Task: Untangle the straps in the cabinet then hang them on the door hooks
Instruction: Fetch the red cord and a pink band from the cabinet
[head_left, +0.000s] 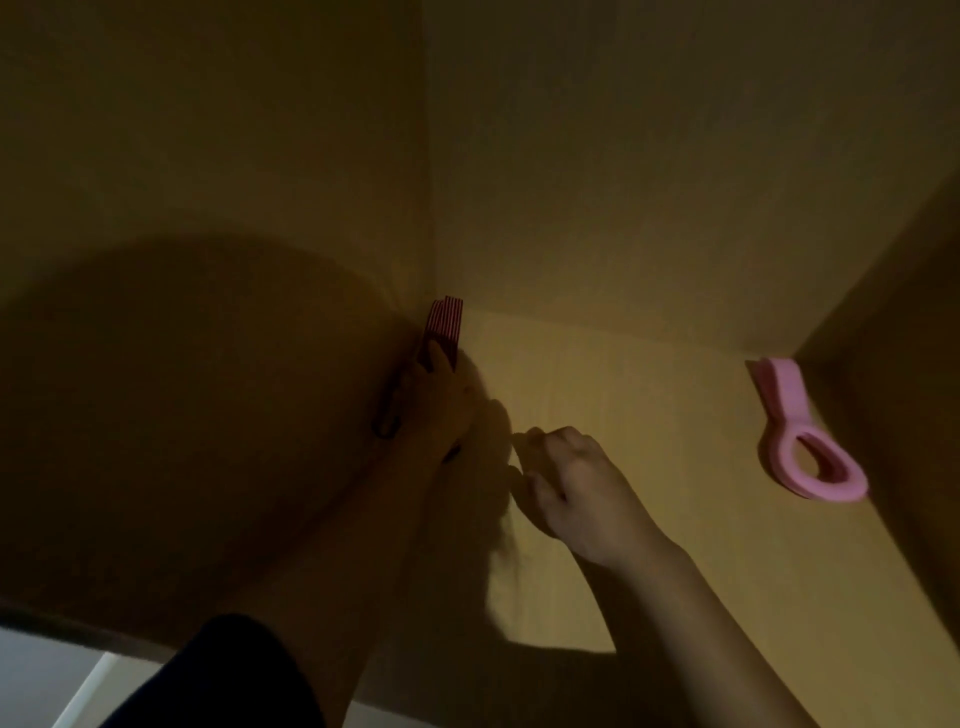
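Note:
Deep in the dim cabinet corner, my left hand (441, 405) grips a red-and-dark striped strap (444, 325) whose folded end sticks up above my fingers. A dark ring or buckle (385, 427) hangs from it beside the left wall. Just to the right, my right hand (566, 478) hovers over the shelf with its fingers curled; whether it pinches anything I cannot make out. A pink strap (800, 441) lies folded into a loop on the shelf near the right wall, apart from both hands.
The wooden cabinet shelf (623, 395) is bounded by a left wall (208, 260), a back wall (623, 182) and a right wall (909, 338). A heavy shadow covers the left side. A pale floor strip (47, 675) shows below the front edge.

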